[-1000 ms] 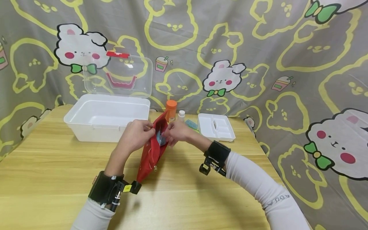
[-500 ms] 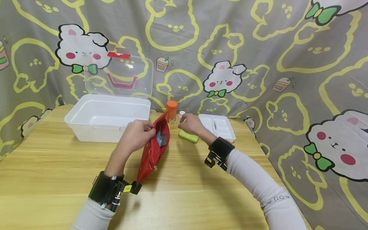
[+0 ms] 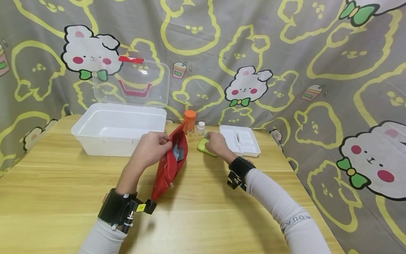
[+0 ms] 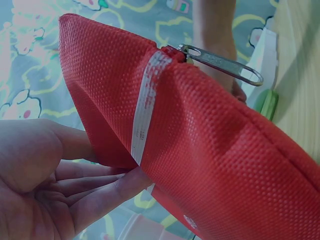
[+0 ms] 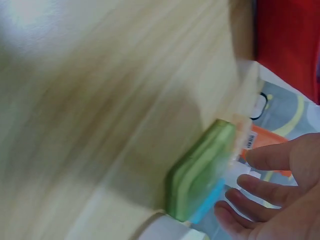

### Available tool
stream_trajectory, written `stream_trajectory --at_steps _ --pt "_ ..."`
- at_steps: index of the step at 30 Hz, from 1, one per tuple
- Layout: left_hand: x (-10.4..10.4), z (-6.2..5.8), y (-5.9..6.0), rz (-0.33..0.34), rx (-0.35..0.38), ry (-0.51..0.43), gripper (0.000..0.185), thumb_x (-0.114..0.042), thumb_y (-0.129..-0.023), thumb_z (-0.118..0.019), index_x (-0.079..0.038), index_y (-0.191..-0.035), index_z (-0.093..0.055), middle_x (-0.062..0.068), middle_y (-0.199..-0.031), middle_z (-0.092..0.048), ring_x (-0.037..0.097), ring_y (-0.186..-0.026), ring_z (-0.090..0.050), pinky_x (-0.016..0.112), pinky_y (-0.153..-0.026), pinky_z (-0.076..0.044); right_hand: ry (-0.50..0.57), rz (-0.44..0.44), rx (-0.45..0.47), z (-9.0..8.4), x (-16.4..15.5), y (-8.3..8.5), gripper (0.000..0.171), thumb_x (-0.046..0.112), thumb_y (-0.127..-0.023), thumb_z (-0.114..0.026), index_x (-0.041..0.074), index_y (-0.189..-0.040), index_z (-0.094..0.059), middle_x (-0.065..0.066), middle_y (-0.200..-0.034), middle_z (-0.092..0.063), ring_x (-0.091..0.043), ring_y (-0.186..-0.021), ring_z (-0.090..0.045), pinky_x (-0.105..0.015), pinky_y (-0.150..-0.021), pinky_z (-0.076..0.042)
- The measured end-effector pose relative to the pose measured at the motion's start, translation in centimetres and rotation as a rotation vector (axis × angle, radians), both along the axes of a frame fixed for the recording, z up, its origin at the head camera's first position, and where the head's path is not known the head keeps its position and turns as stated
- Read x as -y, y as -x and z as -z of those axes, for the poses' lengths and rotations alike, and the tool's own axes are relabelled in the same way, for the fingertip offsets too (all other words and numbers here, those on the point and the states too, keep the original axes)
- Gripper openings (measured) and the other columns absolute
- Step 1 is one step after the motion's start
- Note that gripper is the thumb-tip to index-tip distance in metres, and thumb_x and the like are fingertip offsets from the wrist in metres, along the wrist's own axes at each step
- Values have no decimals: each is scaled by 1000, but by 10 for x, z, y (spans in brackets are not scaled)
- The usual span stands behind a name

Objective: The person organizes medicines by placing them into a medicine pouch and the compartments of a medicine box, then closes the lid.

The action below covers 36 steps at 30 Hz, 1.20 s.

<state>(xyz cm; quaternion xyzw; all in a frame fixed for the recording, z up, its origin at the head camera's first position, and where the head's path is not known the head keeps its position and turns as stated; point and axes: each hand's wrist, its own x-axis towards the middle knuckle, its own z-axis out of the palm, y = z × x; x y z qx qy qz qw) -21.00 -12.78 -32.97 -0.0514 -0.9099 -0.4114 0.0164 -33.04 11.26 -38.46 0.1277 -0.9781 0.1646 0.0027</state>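
My left hand (image 3: 149, 147) pinches the upper edge of a red zippered pouch (image 3: 165, 171), held tilted with its mouth gaping. Some light blue and grey items (image 3: 178, 153) show inside it. A metal zip pull (image 4: 222, 65) hangs at the pouch's edge in the left wrist view. My right hand (image 3: 217, 144) hovers over a flat green case (image 3: 203, 146) on the table. In the right wrist view its fingers are spread and loosely bent, with nothing between them. Behind the green case lies a blue item (image 5: 209, 201), partly hidden.
A white plastic box (image 3: 108, 146) with its clear lid (image 3: 131, 83) raised stands back left. An orange bottle (image 3: 189, 119) and a small white bottle (image 3: 201, 128) stand behind the pouch. A white compartment tray (image 3: 228, 135) lies at the back right, near the patterned curtain (image 3: 203, 63).
My right hand has come out of the pouch's mouth, moved right past the small white bottle, and lowered over the green case. My left hand and the pouch stay in place.
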Motion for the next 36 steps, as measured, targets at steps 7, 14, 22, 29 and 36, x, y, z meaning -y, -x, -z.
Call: stream_trajectory --at_steps 7,14,22,29,36 --pt "0 0 0 0 4 -2 31 -14 -97 -58 1 -122 -69 24 -110 -73 22 -76 -72 27 -64 -61 -42 33 -13 9 1 -2 39 3 -77 -64 -1 -116 -69 -20 -106 -70 -33 -97 -63 -45 -88 -53" --pt "0 0 0 2 14 0 32 -15 -97 -59 2 -123 -68 24 -110 -73 22 -76 -72 28 -64 -61 -52 63 30 9 0 -5 39 12 -79 -73 0 -115 -66 -20 -108 -68 -34 -99 -63 -47 -87 -53" --pt "0 1 1 3 24 -10 33 -15 -97 -59 2 -124 -68 24 -112 -72 22 -76 -72 29 -65 -61 -89 85 113 9 -2 -3 37 22 -82 -74 0 -111 -65 -21 -114 -64 -36 -105 -59 -48 -92 -51" --pt "-1 1 1 6 23 -18 32 -14 -97 -58 2 -123 -68 25 -111 -72 20 -74 -72 28 -63 -61 -97 113 188 6 -3 -4 31 31 -79 -79 4 -86 -63 -17 -103 -58 -33 -102 -55 -47 -90 -48" --pt "-1 0 0 4 24 -11 33 -15 -97 -59 2 -124 -67 25 -112 -72 21 -75 -72 28 -64 -61 28 103 288 2 -5 -4 34 26 -80 -82 3 -91 -59 -8 -90 -54 -22 -82 -53 -30 -71 -46"
